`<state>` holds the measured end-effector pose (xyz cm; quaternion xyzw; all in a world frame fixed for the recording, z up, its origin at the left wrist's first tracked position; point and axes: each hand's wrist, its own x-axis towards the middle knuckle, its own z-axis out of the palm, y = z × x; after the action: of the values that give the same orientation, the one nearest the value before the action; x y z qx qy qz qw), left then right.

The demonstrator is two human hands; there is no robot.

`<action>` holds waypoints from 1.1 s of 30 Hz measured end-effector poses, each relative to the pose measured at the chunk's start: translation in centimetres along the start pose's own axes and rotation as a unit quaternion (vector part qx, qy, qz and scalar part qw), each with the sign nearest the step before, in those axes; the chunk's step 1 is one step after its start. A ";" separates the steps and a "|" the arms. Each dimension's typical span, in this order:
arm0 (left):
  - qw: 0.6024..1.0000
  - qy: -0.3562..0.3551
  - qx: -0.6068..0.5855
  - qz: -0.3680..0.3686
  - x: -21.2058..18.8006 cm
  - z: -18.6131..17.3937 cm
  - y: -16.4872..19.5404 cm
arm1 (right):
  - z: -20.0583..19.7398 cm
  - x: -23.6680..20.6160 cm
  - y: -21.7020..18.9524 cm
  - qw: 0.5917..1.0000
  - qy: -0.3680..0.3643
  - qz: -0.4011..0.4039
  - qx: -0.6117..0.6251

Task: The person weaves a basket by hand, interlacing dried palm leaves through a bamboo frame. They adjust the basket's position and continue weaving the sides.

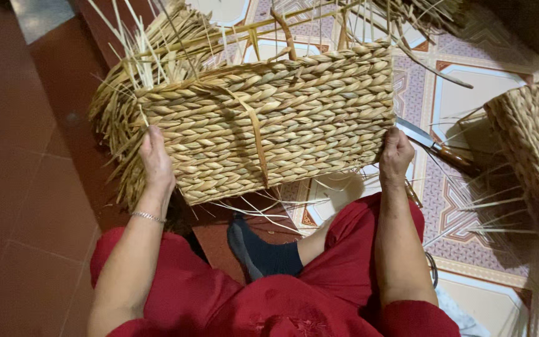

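Both hands grip a woven straw basket (269, 125) by its short ends: the left hand (156, 159) at nine o'clock is closed around the frayed end, thumb on the weave, and the right hand (395, 155) at three o'clock clasps the neater end. Held up in front of the person's red trousers (344, 262) at the middle of the view, the basket has one woven wall facing the camera. Loose straw ends (126, 68) bristle from the left end and the top, so a stiff strand could likely prick the left palm or snag and pull the braid loose if the hands shift. A knife (435, 148) lies on the tiled floor (469, 100) just beyond the right hand, blade towards it; a careless reach or lowering the basket there risks a cut. At three o'clock a second basket (534, 150) sits with trailing straw that could tangle underfoot near the socked foot (254, 249).
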<state>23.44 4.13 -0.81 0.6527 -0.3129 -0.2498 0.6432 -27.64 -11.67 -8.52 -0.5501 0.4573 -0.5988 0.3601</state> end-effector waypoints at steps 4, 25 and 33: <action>0.999 0.035 0.022 0.014 0.0 0.7 -0.1 | 0.0 -0.3 0.1 0.999 0.037 0.020 0.012; 0.997 -0.005 0.022 -0.067 1.0 -0.3 7.2 | -0.8 -6.6 -5.3 0.999 -0.017 0.034 0.024; 0.987 0.034 0.159 -0.021 4.4 -1.6 1.9 | -2.0 -6.8 -3.5 0.988 -0.086 0.029 -0.122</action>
<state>27.40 2.09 1.47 0.7612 -0.3124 -0.1881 0.5363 -28.48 -3.90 -7.36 -0.6260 0.5104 -0.4776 0.3457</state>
